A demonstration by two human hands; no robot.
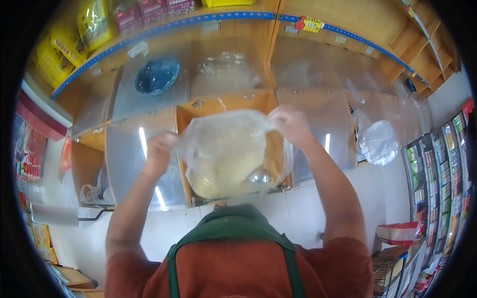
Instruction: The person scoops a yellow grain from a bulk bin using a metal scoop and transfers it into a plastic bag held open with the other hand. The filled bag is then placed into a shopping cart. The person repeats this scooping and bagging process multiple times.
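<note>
A clear plastic bag (227,138) is spread between my two hands over an open wooden bin (277,149). My left hand (164,145) grips its left edge, and my right hand (288,121) grips the upper right edge; both are a little blurred. Pale yellow, flour-like matter (223,171) shows in or through the bag; I cannot tell whether it lies inside the bag or in the bin below. A shiny metal scoop or bowl (259,176) sits at the bin's lower right, near the plastic.
A blue bowl (158,75) dusted with white powder rests on a clear lid behind the bin. Closed lids flank it. Yellow packages (95,26) stand on the upper left shelf. A crumpled plastic bag (379,143) lies to the right. A paper roll (54,215) sticks out at the left.
</note>
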